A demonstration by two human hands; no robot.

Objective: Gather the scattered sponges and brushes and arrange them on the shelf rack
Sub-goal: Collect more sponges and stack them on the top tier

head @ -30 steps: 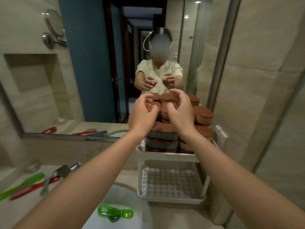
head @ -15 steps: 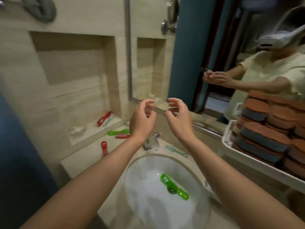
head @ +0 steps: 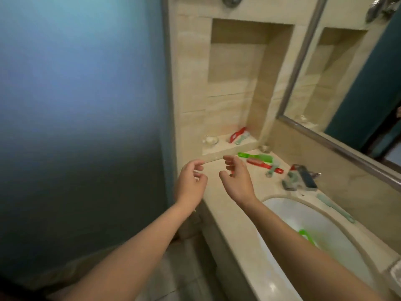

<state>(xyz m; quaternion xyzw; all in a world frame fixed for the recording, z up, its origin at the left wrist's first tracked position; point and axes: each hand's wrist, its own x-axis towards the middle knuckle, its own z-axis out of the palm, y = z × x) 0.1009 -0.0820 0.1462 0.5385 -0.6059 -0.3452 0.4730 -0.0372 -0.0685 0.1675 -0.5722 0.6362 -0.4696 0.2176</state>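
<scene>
Green brush point(head: 256, 157) flat on the beige stone surface point(head: 227, 205) just below the niche ledge, close against a red brush point(head: 263, 165), a pale teal brush point(head: 272, 170) angled at the red one's far end. Up in the tiled wall niche point(head: 234, 83), on its floor: a second red brush point(head: 237, 134) propped in the back corner, a pale green brush point(head: 241, 139) beside it, a small glass dish point(head: 210, 140) apart to the left. Farther right, a long teal brush point(head: 335, 208) flat between the white basin point(head: 293, 213) and the back wall, and a second green brush point(head: 307, 235) down inside the basin, blurred. At the tap point(head: 299, 177), a smeared grey-and-blue cluster, too blurred to sort out. Left hand point(head: 191, 183) and right hand point(head: 237, 181) raised side by side over the near left end of the surface, apart from each other, each grip loose and fairly wide – fingers half curled, holding nothing. A sliver of red just visible under the right fingers – too little to name. Around all this: a blurred blue wall point(head: 76, 105) to the left, a framed mirror point(head: 358, 83) above the surface on the right, pale floor tiles point(head: 165, 279) below.
</scene>
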